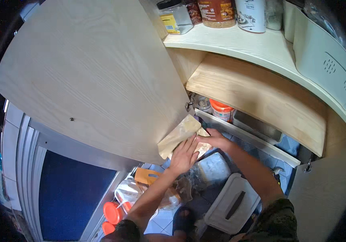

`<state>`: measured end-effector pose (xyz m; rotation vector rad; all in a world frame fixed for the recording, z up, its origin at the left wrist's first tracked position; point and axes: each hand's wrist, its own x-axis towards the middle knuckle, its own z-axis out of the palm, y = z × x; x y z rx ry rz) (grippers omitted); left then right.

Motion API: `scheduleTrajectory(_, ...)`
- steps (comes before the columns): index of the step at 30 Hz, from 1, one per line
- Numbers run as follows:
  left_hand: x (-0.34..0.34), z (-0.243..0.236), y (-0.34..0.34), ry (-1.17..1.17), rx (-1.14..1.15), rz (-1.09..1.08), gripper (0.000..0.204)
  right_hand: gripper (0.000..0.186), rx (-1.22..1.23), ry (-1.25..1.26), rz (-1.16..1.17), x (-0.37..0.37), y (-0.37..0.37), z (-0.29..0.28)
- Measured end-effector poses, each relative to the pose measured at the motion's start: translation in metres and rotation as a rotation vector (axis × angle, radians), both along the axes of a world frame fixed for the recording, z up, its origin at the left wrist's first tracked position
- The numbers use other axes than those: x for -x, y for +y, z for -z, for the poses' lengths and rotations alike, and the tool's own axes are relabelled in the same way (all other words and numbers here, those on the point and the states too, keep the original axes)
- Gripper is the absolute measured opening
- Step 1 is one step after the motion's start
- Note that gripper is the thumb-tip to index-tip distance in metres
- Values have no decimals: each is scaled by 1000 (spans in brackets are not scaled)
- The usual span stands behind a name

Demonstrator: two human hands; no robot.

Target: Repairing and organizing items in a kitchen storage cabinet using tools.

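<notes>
Your left hand lies with fingers nearly straight and close together across a tan packet; can't tell if it grips, underside hidden. Your right hand has its fingers closed round the packet's right edge, thumb on the near face. Packet sits just off the lower right corner of the open cupboard door, below the cupboard's left hinge.

Labels: on the curved shelf, near its left end, a black-lidded clear jar has a yellow label with a barcode; next, a jar with a red-brown printed label, then a white canister with dark print and a drawing. Pale bin at the shelf's right end, slotted side.

Under the inner wooden shelf: red-lidded tub with a printed label, metal tray to its right.

Tiled floor below you: plastic-wrapped block, white lidded box with dark handle, orange piece, red lids. Dark blue panel in a pale frame, lower left.
</notes>
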<state>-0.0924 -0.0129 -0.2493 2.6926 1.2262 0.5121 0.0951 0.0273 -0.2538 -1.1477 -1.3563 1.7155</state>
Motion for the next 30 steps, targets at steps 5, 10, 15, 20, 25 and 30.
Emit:
scheduleTrajectory(5, 12, -10, -22, -317, -298, -79, 32, 23, -152, -11, 65, -17, 4, 40)
scheduleTrajectory(10, 61, 1, -46, -884, -64, -587, 11, 20, -446, -76, 283, -15, -16, 3)
scheduleTrajectory(15, 80, -25, -17, -1541, 471, -514, 37, 19, -595, -94, 302, -21, -43, -54)
scheduleTrajectory(20, 72, -103, -22, -1817, 1374, -139, 60, 16, -736, -217, 299, -20, -72, -100)
scheduleTrajectory(25, 52, -109, -35, -1429, 1168, -208, 53, 15, -874, -264, 472, -18, -82, -88)
scheduleTrajectory(30, 31, -108, -41, -1336, 922, -238, 50, 9, -712, 51, 454, -18, -80, -73)
